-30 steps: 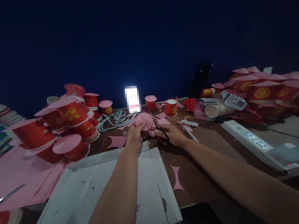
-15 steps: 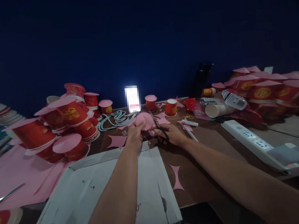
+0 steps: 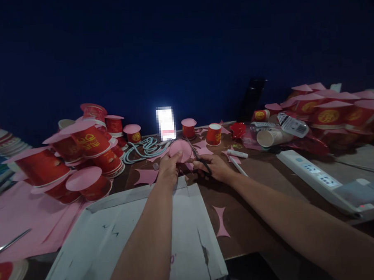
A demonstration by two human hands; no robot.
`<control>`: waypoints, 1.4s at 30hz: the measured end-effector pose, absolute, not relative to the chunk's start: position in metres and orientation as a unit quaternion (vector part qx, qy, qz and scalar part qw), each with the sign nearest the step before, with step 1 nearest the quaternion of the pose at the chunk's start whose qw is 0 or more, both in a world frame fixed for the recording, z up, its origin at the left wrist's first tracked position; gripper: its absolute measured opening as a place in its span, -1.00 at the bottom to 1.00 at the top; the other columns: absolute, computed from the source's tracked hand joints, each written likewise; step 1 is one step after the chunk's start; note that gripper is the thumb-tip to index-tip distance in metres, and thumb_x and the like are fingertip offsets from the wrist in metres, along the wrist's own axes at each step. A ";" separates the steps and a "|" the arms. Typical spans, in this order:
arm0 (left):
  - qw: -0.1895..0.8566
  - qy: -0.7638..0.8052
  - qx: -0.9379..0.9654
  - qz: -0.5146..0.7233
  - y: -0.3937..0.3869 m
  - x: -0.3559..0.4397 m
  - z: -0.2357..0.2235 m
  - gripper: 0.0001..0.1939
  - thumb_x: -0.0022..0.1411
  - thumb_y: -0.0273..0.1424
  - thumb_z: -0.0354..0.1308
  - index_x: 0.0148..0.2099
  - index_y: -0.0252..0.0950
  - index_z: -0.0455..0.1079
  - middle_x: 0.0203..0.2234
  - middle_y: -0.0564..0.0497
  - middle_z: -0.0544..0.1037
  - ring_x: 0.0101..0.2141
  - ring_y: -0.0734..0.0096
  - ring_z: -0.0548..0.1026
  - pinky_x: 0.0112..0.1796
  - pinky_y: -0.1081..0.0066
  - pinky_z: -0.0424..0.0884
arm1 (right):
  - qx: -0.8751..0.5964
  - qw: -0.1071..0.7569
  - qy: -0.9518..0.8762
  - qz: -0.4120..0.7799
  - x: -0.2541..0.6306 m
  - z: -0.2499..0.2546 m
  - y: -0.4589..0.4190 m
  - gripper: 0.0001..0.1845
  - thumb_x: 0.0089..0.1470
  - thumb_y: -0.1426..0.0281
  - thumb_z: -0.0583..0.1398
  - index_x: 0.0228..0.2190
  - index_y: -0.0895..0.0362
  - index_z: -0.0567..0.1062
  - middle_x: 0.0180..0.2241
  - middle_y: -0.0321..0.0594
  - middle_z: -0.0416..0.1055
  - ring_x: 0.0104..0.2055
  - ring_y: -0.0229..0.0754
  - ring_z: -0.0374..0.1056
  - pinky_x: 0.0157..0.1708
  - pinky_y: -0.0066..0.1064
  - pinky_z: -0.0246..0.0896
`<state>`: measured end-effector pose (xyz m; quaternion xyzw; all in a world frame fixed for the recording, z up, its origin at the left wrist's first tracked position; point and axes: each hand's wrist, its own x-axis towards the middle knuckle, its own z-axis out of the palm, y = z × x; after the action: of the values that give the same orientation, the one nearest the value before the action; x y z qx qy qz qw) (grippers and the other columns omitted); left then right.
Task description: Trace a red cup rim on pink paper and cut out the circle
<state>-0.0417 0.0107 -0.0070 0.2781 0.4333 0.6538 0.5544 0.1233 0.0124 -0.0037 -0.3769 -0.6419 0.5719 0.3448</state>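
Between thumb and fingers, my left hand (image 3: 169, 167) pinches a round pink paper disc (image 3: 180, 150) at its lower left edge. My right hand (image 3: 211, 165) is closed around a pair of dark-handled scissors (image 3: 203, 160). The blades reach up and left, close to the disc's right edge; whether they touch the paper I cannot tell. Pink paper scraps (image 3: 147, 176) lie around both hands. Just behind stand a red paper cup (image 3: 214, 135) and another red cup with a pink disc on top (image 3: 189, 128).
Red cups topped with pink discs are piled at the left (image 3: 89, 140) and right (image 3: 330, 113). A pale cable (image 3: 134, 152) lies near a glowing phone (image 3: 166, 122). A white box lid (image 3: 117, 238) sits beneath my left forearm; a power strip (image 3: 315, 175) is at right.
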 end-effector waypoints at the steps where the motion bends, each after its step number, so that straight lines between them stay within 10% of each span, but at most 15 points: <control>1: 0.554 0.432 0.278 0.655 0.010 -0.042 -0.007 -0.56 -0.17 -0.34 0.37 -0.20 -0.42 0.42 -0.44 -0.13 0.58 -0.48 0.22 0.54 -0.40 0.22 0.49 | -0.377 0.344 -0.644 0.570 0.123 -0.003 0.012 -0.53 -0.08 0.06 0.28 -0.30 0.21 0.50 -0.68 -0.38 0.31 -0.70 -0.38 0.16 -0.73 -0.54 0.04; 42: 0.548 0.434 0.256 0.667 0.009 -0.042 -0.004 -0.58 -0.18 -0.34 0.37 -0.23 -0.37 0.40 -0.51 -0.02 0.55 -0.47 0.28 0.54 -0.39 0.31 0.47 | -0.408 0.337 -0.672 0.517 0.121 0.009 0.005 -0.54 -0.10 -0.02 0.24 -0.48 0.17 0.47 -0.68 -0.36 0.29 -0.67 -0.35 0.15 -0.65 -0.49 0.01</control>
<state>-0.0422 0.0092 -0.0044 0.2564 0.4338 0.6673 0.5485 0.1212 0.0055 0.0086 -0.4084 -0.6724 0.5171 0.3371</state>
